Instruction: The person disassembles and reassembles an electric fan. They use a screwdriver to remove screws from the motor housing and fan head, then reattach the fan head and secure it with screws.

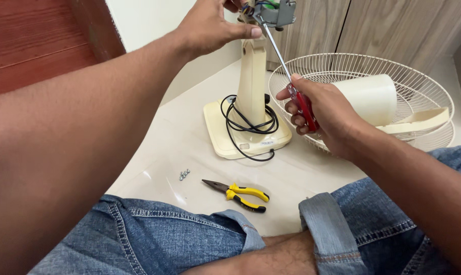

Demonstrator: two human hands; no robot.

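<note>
Seated view of work on a dismantled cream plastic pedestal fan (251, 97) standing upright on a pale glossy tiled floor (190, 132). The left hand (207, 28) is closed around the top of the fan's neck, thumb pressed across the front, which steadies the column so it does not rock on its flat rectangular base. Just above that grip sits the grey metal motor bracket with coloured wires (274, 12), partly cut off by the upper edge of the view. The right hand (317, 109) is wrapped tightly around the red transparent handle of a long steel-shafted screwdriver (286, 69); the shaft slants up and leftward so that its tip meets the bracket from below, an angle that suits a fastener facing downward and toward the person. A black power cord (248, 125) is coiled loosely about the foot of the column on the base, keeping it clear of the hands. Behind the right hand, toward the wooden cabinet doors (393, 30), a white wire fan guard (373, 69) lies flat and serves as a tray for a cream cylindrical motor cover (370, 97) and a curved cream plastic strip (419, 122). Near the person's denim-clad knees (190, 229) lie yellow-and-black-handled pliers (238, 194) and, just to their left, a few small loose metal screws (184, 174), set within easy reach.
</note>
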